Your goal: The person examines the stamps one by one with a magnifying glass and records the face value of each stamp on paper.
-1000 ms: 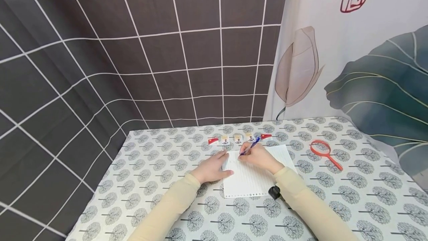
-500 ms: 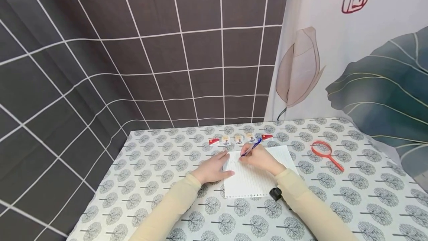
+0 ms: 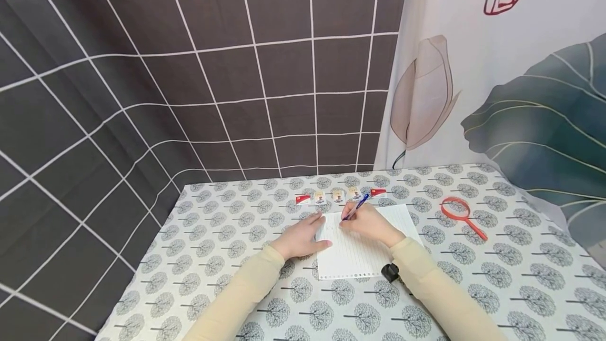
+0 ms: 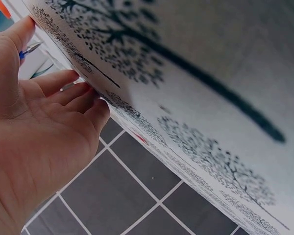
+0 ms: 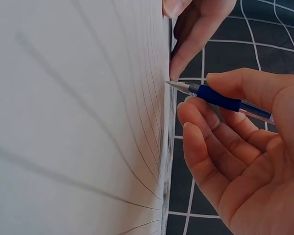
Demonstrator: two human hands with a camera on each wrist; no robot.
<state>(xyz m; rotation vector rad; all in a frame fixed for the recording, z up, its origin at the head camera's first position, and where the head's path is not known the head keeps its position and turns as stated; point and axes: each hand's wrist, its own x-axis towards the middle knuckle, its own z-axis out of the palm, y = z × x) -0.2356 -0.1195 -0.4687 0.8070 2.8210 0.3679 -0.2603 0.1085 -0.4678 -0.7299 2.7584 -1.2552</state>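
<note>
head view: right grip point(image 3: 369, 224) pinches the pen point(image 3: 360, 204) over paper point(image 3: 347, 259), left grip point(image 3: 299, 238) spread across its side, cards point(image 3: 337, 197) near the table's point(image 3: 189, 257) far edge.

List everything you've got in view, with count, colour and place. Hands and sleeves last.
tablecloth: 1, white with grey tree prints, across the foreground
lined paper: 1 page showing, white, on the tablecloth
red-and-white cards: 2, at the ends of a row beyond the lined paper
picture cards: 3, yellowish and white, between the red-and-white cards
magnifying glass: 1, orange-red, right of the lined paper
pen: 1, blue with clear barrel, tip near the lined paper's far edge
gridded curtain: 1, dark with white lines, back and left
plant-print curtain: 1, mostly white, back right
wrist device: 1, black, by the lined paper's near right corner
left hand: 1, bare, at the lined paper's left edge
right hand: 1, bare, holding the pen
sleeves: 2, cream, lower foreground
</note>
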